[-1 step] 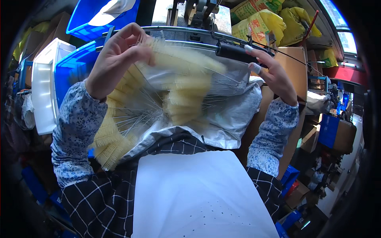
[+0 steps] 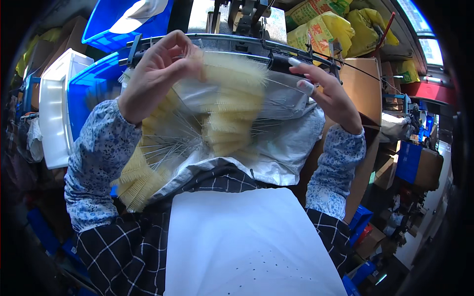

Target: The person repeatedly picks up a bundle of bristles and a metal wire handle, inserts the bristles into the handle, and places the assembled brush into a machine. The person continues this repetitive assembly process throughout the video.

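At the upper left of the lap, my left hand [image 2: 163, 74] is closed in a pinch on one end of a cream bristle brush [image 2: 237, 70]. Motion blurs the brush, and the bent fingers hide its gripped end. My right hand [image 2: 330, 93], its thumb and a finger wrapped in white at the tips, has its fingers apart near the black cylinder [image 2: 280, 62] on the metal bar. Below the hands, more cream brushes [image 2: 228, 130] with thin wire stems lie on a white sack [image 2: 294, 143] over my lap. Others fan out at the left [image 2: 140, 180].
A metal machine [image 2: 247, 22] with a curved rail [image 2: 207, 39] stands directly ahead. Blue bins [image 2: 101, 71] and a white tray [image 2: 57, 108] are at the left. Cardboard boxes [image 2: 363, 89] and yellow bags [image 2: 326, 32] stand at the right. A white sheet [image 2: 247, 237] covers my front.
My left hand has shifted slightly right with the brush in it. My right hand has moved a little left and down, nearer to the brush's far end.
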The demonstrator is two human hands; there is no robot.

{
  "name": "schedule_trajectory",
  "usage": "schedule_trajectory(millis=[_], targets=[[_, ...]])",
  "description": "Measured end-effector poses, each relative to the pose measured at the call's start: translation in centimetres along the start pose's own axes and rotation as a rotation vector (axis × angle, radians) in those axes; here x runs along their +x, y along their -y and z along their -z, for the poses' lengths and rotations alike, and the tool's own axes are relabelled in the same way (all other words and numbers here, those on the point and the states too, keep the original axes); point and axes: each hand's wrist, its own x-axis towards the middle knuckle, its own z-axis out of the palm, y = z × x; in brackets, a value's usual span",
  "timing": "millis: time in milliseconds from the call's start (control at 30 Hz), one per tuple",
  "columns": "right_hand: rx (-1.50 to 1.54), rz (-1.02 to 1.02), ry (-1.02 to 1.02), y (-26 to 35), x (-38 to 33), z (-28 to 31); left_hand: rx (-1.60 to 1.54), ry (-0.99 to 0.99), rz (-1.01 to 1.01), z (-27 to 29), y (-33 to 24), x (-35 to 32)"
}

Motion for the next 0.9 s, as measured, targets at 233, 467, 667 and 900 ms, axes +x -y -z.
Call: schedule_trajectory(millis=[233, 467, 667, 900], targets=[[0.473, 0.055, -0.082, 5.0, 2.8, -8.8, -0.006, 0.082, 0.093, -1.9, 0.1, -0.5], [-0.751, -0.149, -0.699, -9.5, 7.8, -4.1, 1.015, -0.092, 0.558, 11.1, 1.5, -12.5], [-0.714, -0.245, -0.632, -11.2, 9.2, -4.2, 0.539, -0.062, 0.825, 11.1, 2.7, -15.6], [-0.691, -0.175, -0.593, -11.6, 9.7, -4.1, 0.523, -0.095, 0.544, 10.1, 2.3, -14.6]])
